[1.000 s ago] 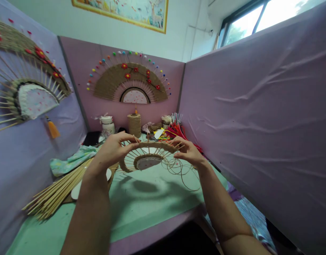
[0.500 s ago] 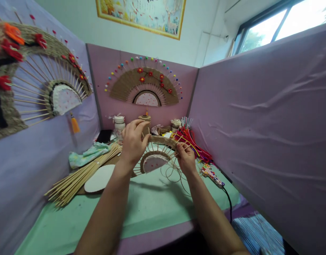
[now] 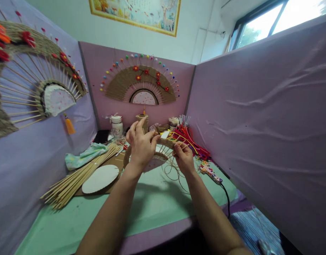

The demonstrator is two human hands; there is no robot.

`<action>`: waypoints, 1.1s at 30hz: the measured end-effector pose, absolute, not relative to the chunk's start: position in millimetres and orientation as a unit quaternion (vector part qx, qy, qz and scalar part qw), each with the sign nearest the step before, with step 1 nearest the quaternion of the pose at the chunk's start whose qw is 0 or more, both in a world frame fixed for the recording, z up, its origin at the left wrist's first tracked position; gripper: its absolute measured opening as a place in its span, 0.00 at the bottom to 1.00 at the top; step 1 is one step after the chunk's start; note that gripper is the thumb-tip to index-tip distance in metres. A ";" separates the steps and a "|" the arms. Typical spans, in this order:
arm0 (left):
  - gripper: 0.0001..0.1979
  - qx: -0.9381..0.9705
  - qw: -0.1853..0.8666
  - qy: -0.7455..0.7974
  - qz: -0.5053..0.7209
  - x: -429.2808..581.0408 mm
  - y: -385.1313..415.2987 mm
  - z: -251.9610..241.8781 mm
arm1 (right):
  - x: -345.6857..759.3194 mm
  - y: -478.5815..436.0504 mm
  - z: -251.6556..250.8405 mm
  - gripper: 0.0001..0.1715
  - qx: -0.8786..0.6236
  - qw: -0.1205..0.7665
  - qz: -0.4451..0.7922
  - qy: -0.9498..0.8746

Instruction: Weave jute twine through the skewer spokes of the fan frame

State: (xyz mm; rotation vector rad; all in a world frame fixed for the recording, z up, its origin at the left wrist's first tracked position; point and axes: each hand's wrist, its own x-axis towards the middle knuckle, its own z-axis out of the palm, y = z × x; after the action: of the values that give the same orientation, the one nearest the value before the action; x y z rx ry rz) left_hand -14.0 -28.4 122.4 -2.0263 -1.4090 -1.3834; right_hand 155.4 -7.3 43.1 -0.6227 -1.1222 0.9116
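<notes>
A half-round woven fan [image 3: 167,143] with thin wooden ribs, a brown twine band and a dotted white base is held up over the table. My right hand [image 3: 184,157] pinches the right end of its twine band. My left hand [image 3: 141,145] is bent over the top of the band, thumb and fingertips closed at its upper edge. That hand hides the fan's left middle, and what its fingertips grip is too small to make out. Loose twine [image 3: 176,173] hangs in loops below the right hand.
Bamboo sticks [image 3: 80,177] and a white oval board [image 3: 100,179] lie left. A white bottle [image 3: 116,125] and twine spool [image 3: 142,122] stand behind. Red pipe cleaners [image 3: 191,140] and a corded glue gun [image 3: 211,173] lie right. A finished fan [image 3: 117,83] hangs on the back panel.
My left hand has slid rightward along the band's top, closer to my right hand, and now covers more of the fan. The right hand keeps its pinch. The view has shifted slightly.
</notes>
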 end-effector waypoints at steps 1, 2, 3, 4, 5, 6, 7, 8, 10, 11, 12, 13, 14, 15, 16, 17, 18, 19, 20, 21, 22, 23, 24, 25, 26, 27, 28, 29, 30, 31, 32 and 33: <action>0.11 -0.704 0.149 -0.493 -0.489 -13.1 -28.7 122.7 | 155.9 -8.0 43.1 0.18 -0.279 0.704 0.408 -0.509; 0.11 -0.698 0.145 -0.495 -0.496 -12.7 -29.0 123.0 | 156.6 -8.7 43.0 0.18 -0.281 0.702 0.405 -0.515; 0.11 -0.693 0.143 -0.498 -0.502 -12.5 -29.2 123.4 | 157.4 -9.3 42.9 0.17 -0.284 0.697 0.401 -0.522; 0.11 -0.687 0.143 -0.499 -0.508 -12.6 -29.4 123.8 | 158.3 -9.9 42.9 0.17 -0.287 0.692 0.397 -0.531; 0.11 -0.682 0.145 -0.499 -0.514 -13.0 -29.5 124.1 | 159.2 -10.4 42.9 0.17 -0.291 0.688 0.392 -0.538; 0.11 -0.678 0.148 -0.498 -0.520 -13.5 -29.5 124.4 | 160.1 -10.8 43.1 0.17 -0.295 0.683 0.386 -0.545; 0.11 -0.676 0.151 -0.496 -0.524 -14.2 -29.3 124.6 | 160.9 -11.2 43.4 0.17 -0.300 0.679 0.381 -0.550; 0.12 -0.675 0.154 -0.493 -0.527 -15.0 -28.8 124.6 | 161.6 -11.7 44.0 0.17 -0.305 0.677 0.377 -0.554; 0.12 -0.673 0.160 -0.490 -0.531 -16.4 -27.0 124.2 | 162.9 -13.0 45.8 0.17 -0.313 0.673 0.372 -0.557; 0.11 -0.672 0.163 -0.489 -0.531 -17.0 -26.0 123.9 | 163.9 -13.9 47.1 0.17 -0.313 0.671 0.371 -0.560; 0.11 -0.671 0.165 -0.489 -0.532 -17.4 -25.0 123.6 | 165.2 -15.0 48.7 0.16 -0.311 0.668 0.370 -0.565; 0.11 -0.671 0.167 -0.489 -0.532 -17.6 -24.1 123.4 | 167.0 -16.4 50.5 0.16 -0.309 0.664 0.369 -0.573; 0.11 -0.672 0.169 -0.489 -0.530 -17.6 -23.6 123.3 | 169.5 -17.9 52.7 0.15 -0.309 0.657 0.367 -0.581; 0.11 -0.674 0.170 -0.488 -0.528 -17.5 -23.3 123.3 | 172.7 -19.5 55.2 0.15 -0.313 0.649 0.363 -0.591; 0.11 -0.676 0.171 -0.488 -0.525 -17.2 -23.4 123.4 | 176.5 -21.3 57.9 0.16 -0.322 0.639 0.357 -0.600; 0.11 -0.679 0.171 -0.486 -0.522 -16.8 -23.7 123.5 | 180.9 -23.0 60.7 0.17 -0.333 0.629 0.349 -0.609; 0.11 -0.683 0.171 -0.485 -0.519 -16.2 -24.3 123.6 | 185.6 -24.6 63.7 0.17 -0.344 0.619 0.339 -0.619; 0.11 -0.686 0.171 -0.483 -0.517 -15.5 -24.9 123.6 | 190.4 -26.1 66.7 0.18 -0.352 0.609 0.328 -0.630; 0.11 -0.688 0.172 -0.481 -0.515 -14.7 -25.6 123.5 | 195.2 -27.4 69.7 0.18 -0.355 0.599 0.317 -0.644; 0.11 -0.690 0.173 -0.479 -0.514 -13.9 -26.2 123.4 | 199.7 -28.4 72.5 0.19 -0.355 0.588 0.307 -0.659; 0.11 -0.693 0.176 -0.478 -0.511 -13.1 -26.6 123.2 | 203.8 -29.2 75.1 0.19 -0.353 0.577 0.296 -0.674; 0.11 -0.696 0.178 -0.477 -0.507 -12.3 -26.8 123.0 | 207.5 -29.7 77.4 0.20 -0.349 0.568 0.285 -0.689; 0.10 -0.700 0.180 -0.476 -0.502 -11.7 -26.9 122.8 | 210.6 -30.1 79.5 0.21 -0.347 0.560 0.273 -0.702; 0.10 -0.704 0.180 -0.475 -0.496 -11.2 -26.7 122.6 | 213.2 -30.3 81.4 0.22 -0.344 0.555 0.261 -0.711; 0.10 -0.709 0.179 -0.474 -0.490 -10.9 -26.5 122.5 | 215.2 -30.4 83.1 0.23 -0.342 0.554 0.250 -0.717; 0.10 -0.714 0.179 -0.472 -0.486 -10.7 -26.3 122.4 | 216.7 -30.5 84.7 0.24 -0.340 0.553 0.241 -0.721; 0.10 -0.717 0.178 -0.469 -0.484 -10.6 -26.1 122.4 | 217.7 -30.6 86.1 0.26 -0.340 0.553 0.233 -0.724; 0.10 -0.719 0.177 -0.466 -0.484 -10.6 -26.0 122.4 | 218.2 -30.8 87.4 0.28 -0.340 0.553 0.225 -0.727; 0.10 -0.720 0.178 -0.464 -0.485 -10.5 -26.0 122.4 | 218.3 -31.2 88.7 0.29 -0.341 0.553 0.217 -0.728; 0.10 -0.720 0.179 -0.462 -0.485 -10.5 -26.1 122.5 | 218.1 -31.8 90.0 0.30 -0.341 0.555 0.210 -0.729; 0.10 -0.720 0.180 -0.462 -0.486 -10.5 -26.4 122.5 | 217.6 -32.6 91.4 0.31 -0.341 0.556 0.203 -0.730; 0.11 -0.720 0.182 -0.462 -0.485 -10.3 -26.6 122.5 | 216.8 -33.7 92.8 0.30 -0.340 0.560 0.196 -0.730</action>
State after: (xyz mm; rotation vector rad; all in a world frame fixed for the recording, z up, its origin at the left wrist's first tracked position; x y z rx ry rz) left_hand -10.3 -26.6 122.5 -2.0320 -1.3030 -1.3689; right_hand 216.8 -33.7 92.8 -0.8021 -1.7196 0.4624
